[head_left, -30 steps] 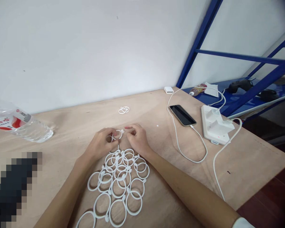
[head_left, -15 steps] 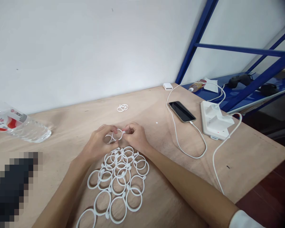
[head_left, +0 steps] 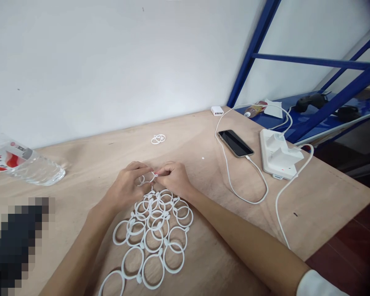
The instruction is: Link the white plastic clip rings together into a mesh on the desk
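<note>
My left hand (head_left: 131,185) is closed on a thin white ring (head_left: 142,179), partly hidden by its fingers. My right hand (head_left: 173,178) pinches the right end of the same white piece, close to the left fingertips. Just below the hands, on the wooden table, lies a cluster of several white rings (head_left: 154,239) with small knobs, overlapping and touching one another. Whether the held ring is joined to the cluster cannot be made out. A small heap of thin white rings (head_left: 158,139) lies farther back, beyond the hands.
A clear plastic bottle (head_left: 27,162) lies on its side at the left. To the right are a phone (head_left: 236,143) on a white cable, a power strip (head_left: 276,158) with adapters, and a small white charger (head_left: 217,111). A blue metal frame (head_left: 255,53) stands beyond the table's right edge.
My hands have drawn slightly closer together, and the held ring, which showed as a round loop, now looks flattened between my fingers. The cluster on the table is unchanged.
</note>
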A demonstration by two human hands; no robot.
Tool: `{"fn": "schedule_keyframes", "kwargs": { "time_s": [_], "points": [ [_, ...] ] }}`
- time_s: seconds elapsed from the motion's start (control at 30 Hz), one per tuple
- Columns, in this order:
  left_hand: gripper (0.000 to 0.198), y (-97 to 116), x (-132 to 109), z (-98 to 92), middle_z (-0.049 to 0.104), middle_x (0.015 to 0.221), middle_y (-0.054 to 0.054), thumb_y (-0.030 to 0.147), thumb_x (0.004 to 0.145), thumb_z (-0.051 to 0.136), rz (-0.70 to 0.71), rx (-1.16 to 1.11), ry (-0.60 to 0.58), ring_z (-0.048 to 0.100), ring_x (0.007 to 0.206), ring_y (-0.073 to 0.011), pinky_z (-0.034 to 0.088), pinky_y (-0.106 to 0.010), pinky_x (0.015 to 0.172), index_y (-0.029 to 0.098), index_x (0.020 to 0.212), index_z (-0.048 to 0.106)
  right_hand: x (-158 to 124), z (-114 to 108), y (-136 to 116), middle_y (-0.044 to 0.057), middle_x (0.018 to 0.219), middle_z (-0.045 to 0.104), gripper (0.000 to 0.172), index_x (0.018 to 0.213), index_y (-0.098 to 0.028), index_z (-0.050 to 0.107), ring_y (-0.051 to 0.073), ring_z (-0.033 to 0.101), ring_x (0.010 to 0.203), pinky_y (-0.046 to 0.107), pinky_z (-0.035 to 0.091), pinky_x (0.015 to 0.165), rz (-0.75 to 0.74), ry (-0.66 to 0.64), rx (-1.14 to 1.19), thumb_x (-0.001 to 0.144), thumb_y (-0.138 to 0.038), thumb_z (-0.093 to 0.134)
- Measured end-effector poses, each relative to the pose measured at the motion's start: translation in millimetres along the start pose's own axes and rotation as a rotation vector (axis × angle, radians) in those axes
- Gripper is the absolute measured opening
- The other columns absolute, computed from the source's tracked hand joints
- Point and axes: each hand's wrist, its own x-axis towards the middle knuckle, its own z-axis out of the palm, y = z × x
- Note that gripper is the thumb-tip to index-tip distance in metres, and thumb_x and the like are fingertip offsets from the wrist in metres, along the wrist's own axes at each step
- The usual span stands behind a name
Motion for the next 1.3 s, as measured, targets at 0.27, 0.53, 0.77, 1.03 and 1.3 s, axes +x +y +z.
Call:
{"fn": "schedule_keyframes", "kwargs": {
  "time_s": [0.27,0.53,0.77,1.03,1.3],
  "points": [
    [0.026,3,5,-5.1,0.071,0.107,-0.005,0.035,0.073,0.065,-0.066,-0.099,-0.127,0.064,0.100,-0.0239,0.052,-0.035,0.089,0.024,0.095,0.073,1,3,3,0.002,0.070,0.070,0.016,0.066,-0.017,0.075,0.013,0.062,0.063,0.023,0.048,0.060,-0.048,-0.016,-0.080,0.062,-0.004,0.067],
    [0.044,-10,85,22.4,0.061,0.128,-0.009,0.038,0.080,0.052,-0.314,0.100,0.018,0.058,0.112,-0.0260,0.046,-0.041,0.099,0.020,0.118,0.063,2,3,8,0.002,0.071,0.070,0.032,0.066,-0.020,0.076,0.014,0.062,0.071,0.025,0.048,0.070,-0.127,-0.038,-0.100,0.067,0.005,0.055],
    [0.035,-19,106,55.2,0.067,0.111,-0.018,0.032,0.078,0.050,-0.443,0.257,0.019,0.055,0.113,-0.0378,0.042,-0.051,0.097,0.014,0.100,0.071,3,3,9,0.004,0.074,0.072,0.028,0.070,-0.016,0.076,0.015,0.063,0.075,0.026,0.049,0.074,-0.152,-0.044,-0.116,0.068,0.004,0.056],
    [0.030,-28,76,22.8,0.070,0.086,-0.012,0.037,0.076,0.045,-0.591,0.211,0.051,0.065,0.084,-0.0272,0.049,-0.034,0.073,0.016,0.081,0.066,2,2,5,0.004,0.077,0.073,0.026,0.071,-0.015,0.074,0.014,0.063,0.076,0.024,0.049,0.073,-0.158,-0.031,-0.099,0.066,0.003,0.056],
    [0.023,-8,7,3.4,0.066,0.077,0.000,0.042,0.081,0.044,-0.467,0.067,0.088,0.060,0.069,-0.0178,0.046,-0.028,0.066,0.023,0.080,0.056,4,4,5,0.004,0.085,0.071,0.026,0.086,-0.016,0.073,0.014,0.064,0.074,0.024,0.052,0.070,-0.046,0.079,-0.030,0.067,-0.004,0.060]
  ]
}}
